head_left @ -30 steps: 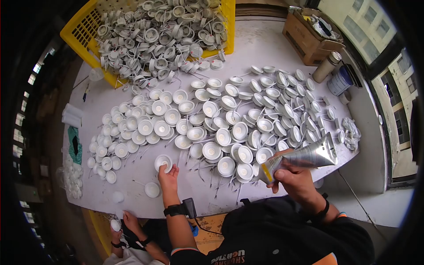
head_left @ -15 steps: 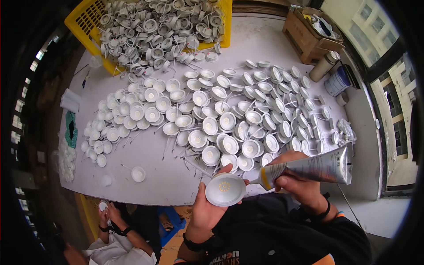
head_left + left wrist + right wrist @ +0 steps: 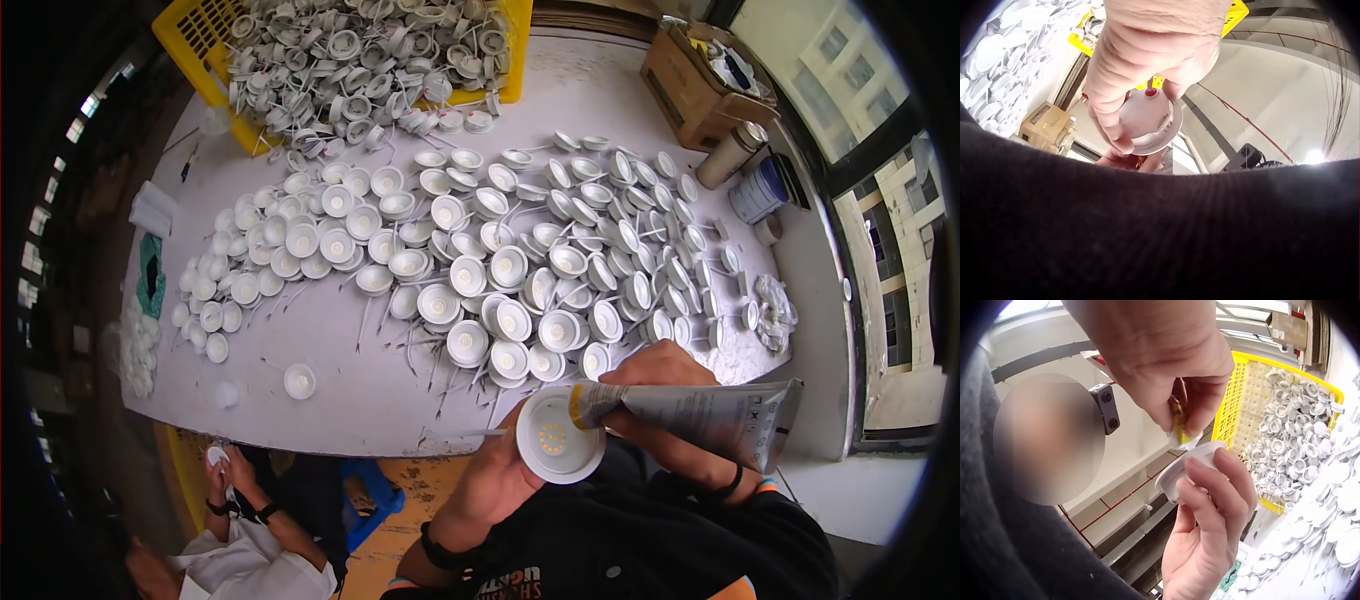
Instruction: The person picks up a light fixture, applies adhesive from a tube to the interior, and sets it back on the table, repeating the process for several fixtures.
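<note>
A round white lamp (image 3: 550,462) with a ring of yellow dots faces up in my left hand (image 3: 492,487), whose fingers curl round its rim and back. From below, the left wrist view shows the lamp's pale back (image 3: 1142,117) and the left hand (image 3: 1147,53) gripping it. Above the lamp's right edge, my right hand (image 3: 668,410) squeezes a silver tube (image 3: 725,412) with a yellow band; the tube's tip points at the inside of the lamp. In the right wrist view the right hand (image 3: 1166,369) pinches the tube's yellow end (image 3: 1180,425) close to the lamp's rim (image 3: 1175,472).
Many white lamps (image 3: 467,275) with wires cover the middle of the table (image 3: 350,415). A yellow crate (image 3: 515,60) full of parts stands at the back; a cardboard box (image 3: 690,95), a flask (image 3: 728,155) and a tub (image 3: 757,190) are at right. Another person's hands (image 3: 232,482) are lower left.
My left hand came from the table's left side with a lamp, moving right to the tube. The tube's tip, earlier beside the lamp, is now over its inside.
</note>
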### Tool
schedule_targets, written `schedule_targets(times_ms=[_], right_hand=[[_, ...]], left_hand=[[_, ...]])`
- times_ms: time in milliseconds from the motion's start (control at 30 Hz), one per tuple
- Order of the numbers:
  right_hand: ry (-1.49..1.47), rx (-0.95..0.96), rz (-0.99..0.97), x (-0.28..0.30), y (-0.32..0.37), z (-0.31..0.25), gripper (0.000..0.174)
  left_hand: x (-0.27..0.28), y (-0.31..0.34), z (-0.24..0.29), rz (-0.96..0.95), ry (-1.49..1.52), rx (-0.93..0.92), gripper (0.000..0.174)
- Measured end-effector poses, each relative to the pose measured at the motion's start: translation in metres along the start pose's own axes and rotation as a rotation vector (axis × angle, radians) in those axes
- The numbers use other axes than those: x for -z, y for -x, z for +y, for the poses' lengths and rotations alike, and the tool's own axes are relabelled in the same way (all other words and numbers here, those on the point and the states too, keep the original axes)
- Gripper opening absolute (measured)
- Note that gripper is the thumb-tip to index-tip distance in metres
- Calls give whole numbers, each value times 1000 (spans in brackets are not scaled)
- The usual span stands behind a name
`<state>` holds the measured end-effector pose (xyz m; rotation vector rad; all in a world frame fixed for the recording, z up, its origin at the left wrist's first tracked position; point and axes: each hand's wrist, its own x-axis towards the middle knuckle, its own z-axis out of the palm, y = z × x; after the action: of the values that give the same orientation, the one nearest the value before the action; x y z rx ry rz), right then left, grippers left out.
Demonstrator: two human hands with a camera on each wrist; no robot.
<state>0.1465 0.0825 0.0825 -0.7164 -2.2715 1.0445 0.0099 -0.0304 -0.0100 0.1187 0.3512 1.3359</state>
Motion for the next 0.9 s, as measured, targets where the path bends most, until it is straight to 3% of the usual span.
schedule_targets(times_ms=[600, 667, 900], right_hand=[[-43, -78, -19, -2, -9, -9, 21], [139, 26, -38, -2, -8, -3, 19], [224, 226, 61, 1, -2, 8, 24]], left_hand=[[4, -3, 6, -87, 36, 13, 62], [4, -4, 6, -77, 17, 20, 63], [-1, -8, 12, -2, -56, 9, 68]])
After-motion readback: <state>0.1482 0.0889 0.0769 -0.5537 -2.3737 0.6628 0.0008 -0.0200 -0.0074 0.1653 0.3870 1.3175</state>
